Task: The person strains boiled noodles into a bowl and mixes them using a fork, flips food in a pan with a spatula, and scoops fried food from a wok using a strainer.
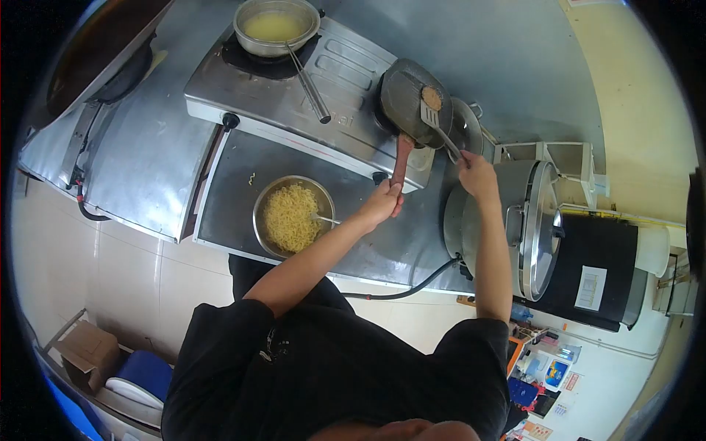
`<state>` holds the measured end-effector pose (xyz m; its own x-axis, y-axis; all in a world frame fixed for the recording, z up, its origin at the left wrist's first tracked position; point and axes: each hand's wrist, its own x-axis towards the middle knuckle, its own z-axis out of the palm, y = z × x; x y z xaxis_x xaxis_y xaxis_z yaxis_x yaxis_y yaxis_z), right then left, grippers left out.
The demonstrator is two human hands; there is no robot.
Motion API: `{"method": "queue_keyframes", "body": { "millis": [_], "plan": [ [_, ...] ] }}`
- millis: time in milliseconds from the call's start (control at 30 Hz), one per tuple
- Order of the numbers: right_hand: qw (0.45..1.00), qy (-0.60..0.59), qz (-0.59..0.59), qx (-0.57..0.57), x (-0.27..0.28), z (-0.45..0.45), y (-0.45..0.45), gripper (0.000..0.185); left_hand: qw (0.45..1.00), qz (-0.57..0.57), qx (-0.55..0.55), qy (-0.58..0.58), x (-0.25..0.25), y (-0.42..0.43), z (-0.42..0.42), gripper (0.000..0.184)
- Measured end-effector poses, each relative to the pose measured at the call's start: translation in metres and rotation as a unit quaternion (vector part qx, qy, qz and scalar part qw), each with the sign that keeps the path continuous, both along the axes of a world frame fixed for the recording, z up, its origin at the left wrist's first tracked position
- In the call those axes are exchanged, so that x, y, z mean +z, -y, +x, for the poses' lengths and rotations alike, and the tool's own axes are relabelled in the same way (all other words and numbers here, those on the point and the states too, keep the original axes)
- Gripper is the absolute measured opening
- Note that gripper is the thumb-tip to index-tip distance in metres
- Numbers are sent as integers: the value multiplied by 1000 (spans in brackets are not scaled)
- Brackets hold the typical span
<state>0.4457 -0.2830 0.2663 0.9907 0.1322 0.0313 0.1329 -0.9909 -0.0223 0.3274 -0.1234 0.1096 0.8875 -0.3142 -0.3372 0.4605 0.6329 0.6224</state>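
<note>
My left hand is wrapped around the reddish-brown handle of a dark square frying pan on the stove's right burner. In my right hand is a slotted spatula, its blade inside the pan. A round browned patty lies at the blade's tip; whether the blade is under it I cannot tell. Nearer my body, below my left hand, a metal bowl holds cooked noodles with a utensil handle sticking out.
On the stove's left burner stands a pot of yellowish liquid, with metal tongs leaning from it. A large lidded cooker is close by my right forearm. A big wok fills the upper left, and a black hose runs along the counter's front edge.
</note>
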Motion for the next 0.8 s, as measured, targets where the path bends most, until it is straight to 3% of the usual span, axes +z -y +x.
{"method": "queue_keyframes", "body": {
  "millis": [67, 267, 367, 467, 567, 667, 800],
  "plan": [
    [999, -6, 13, -35, -14, 7, -4, 27, 1000, -3, 3, -6, -1, 2, 0, 17],
    [974, -35, 202, -99, -54, 24, 24, 29, 1000, 21, -4, -2, 1, -1, -1, 19],
    [987, 104, 119, -39, -49, 4, 28, 26, 1000, 18, -3, -1, 2, -4, -2, 19],
    [985, 169, -3, 24, -23, -20, 11, 28, 1000, -6, -7, -14, 3, -5, -2, 19],
    [988, 149, -42, 27, -5, -38, -9, 28, 999, -17, -39, -6, 0, -9, 0, 21],
    [988, 134, -66, 48, 4, -40, -13, 28, 991, -124, -16, -38, 4, -17, -11, 28],
    [984, 159, -45, 62, 18, -30, -1, 26, 988, -145, -21, -51, 9, -17, -24, 33]
  ]
}}
